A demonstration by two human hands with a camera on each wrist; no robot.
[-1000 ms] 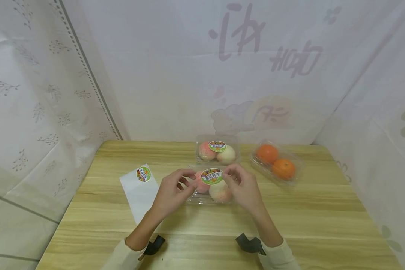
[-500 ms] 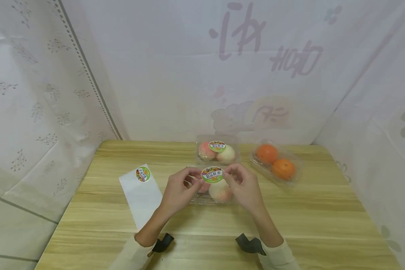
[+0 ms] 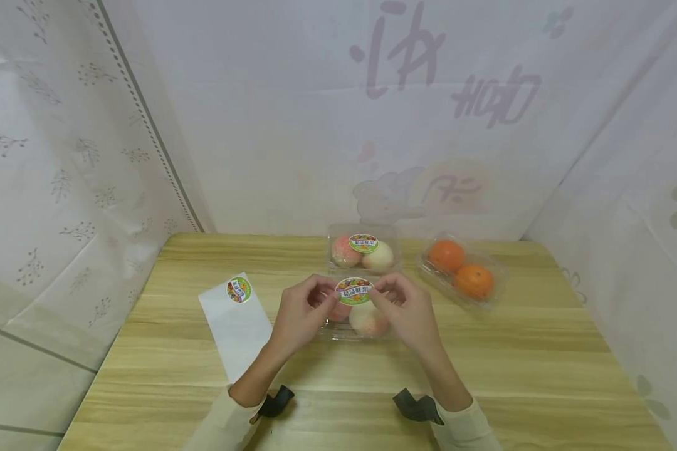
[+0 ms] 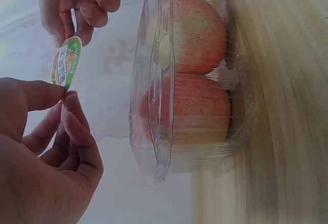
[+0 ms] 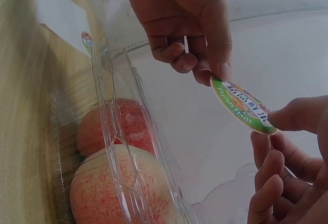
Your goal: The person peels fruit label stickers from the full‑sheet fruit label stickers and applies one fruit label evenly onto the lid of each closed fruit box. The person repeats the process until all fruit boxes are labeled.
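An oval fruit sticker [image 3: 354,291] with a green rim and printed characters is held level between both hands. My left hand [image 3: 304,312] pinches its left end between thumb and forefinger. The right end is pinched the same way by my right hand [image 3: 407,310]. Both wrist views show the sticker [image 4: 66,64] raised above a closed clear plastic box [image 5: 115,131], with a gap between them. Two pink and cream peaches [image 4: 197,108] lie inside that box, which stands on the table.
Behind stands another clear box [image 3: 338,266] of two peaches, a like sticker on its lid. A clear box [image 3: 429,275] with two oranges [image 3: 474,282] is at the right. White backing paper [image 3: 234,332] bearing one sticker [image 3: 239,290] lies left on the wooden table [image 3: 530,363].
My left hand has shifted right and now pinches the sticker's left end; a second ago its fingertips were just off the edge. The right hand has barely moved. The boxes stay put.
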